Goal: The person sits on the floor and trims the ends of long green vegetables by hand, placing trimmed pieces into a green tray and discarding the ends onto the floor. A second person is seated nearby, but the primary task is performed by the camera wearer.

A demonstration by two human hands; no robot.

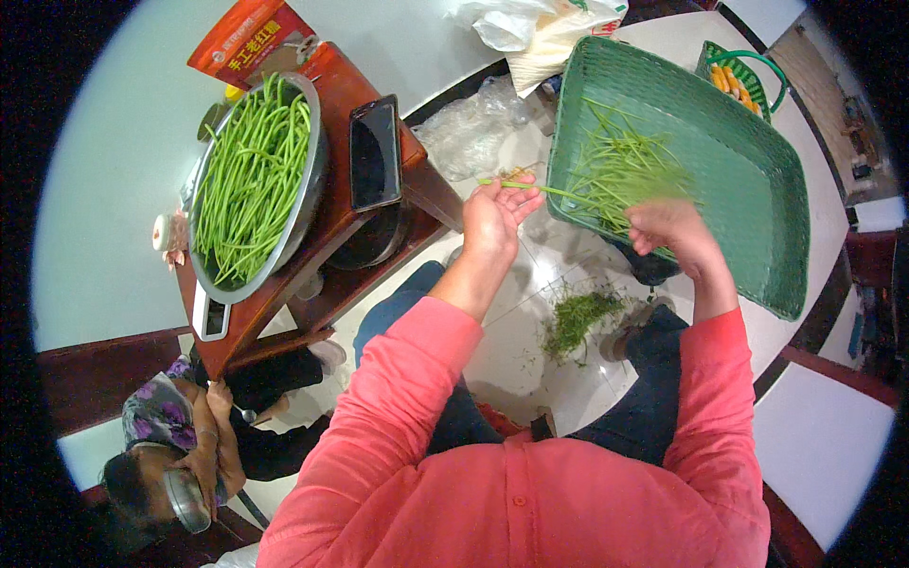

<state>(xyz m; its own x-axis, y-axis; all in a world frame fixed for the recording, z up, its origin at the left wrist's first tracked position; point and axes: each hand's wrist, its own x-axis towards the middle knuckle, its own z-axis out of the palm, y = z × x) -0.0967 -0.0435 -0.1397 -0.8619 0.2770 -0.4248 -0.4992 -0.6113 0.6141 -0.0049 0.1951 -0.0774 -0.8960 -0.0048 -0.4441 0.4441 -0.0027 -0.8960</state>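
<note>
My left hand (503, 207) grips a slender green vegetable stalk (561, 191), which reaches to the right over the rim of a green woven basket (753, 184). My right hand (667, 231) is blurred above the basket's near side, fingers curled; whether it holds anything cannot be told. Beneath and beyond it, thin green stalks (618, 160) lie in a loose heap in the basket. To my left, a steel bowl (317, 142) is heaped with long green stalks (252, 188), like garlic scapes. It stands tilted in view on a white kitchen scale (212, 318).
A dark phone (376, 153) lies on the wooden stand (337, 78) beside the bowl. A red food pouch (252, 44) stands behind. Green trimmings (579, 319) lie on the floor between my feet. A seated person (170, 426) is at lower left. Corn fills a small basket (738, 82).
</note>
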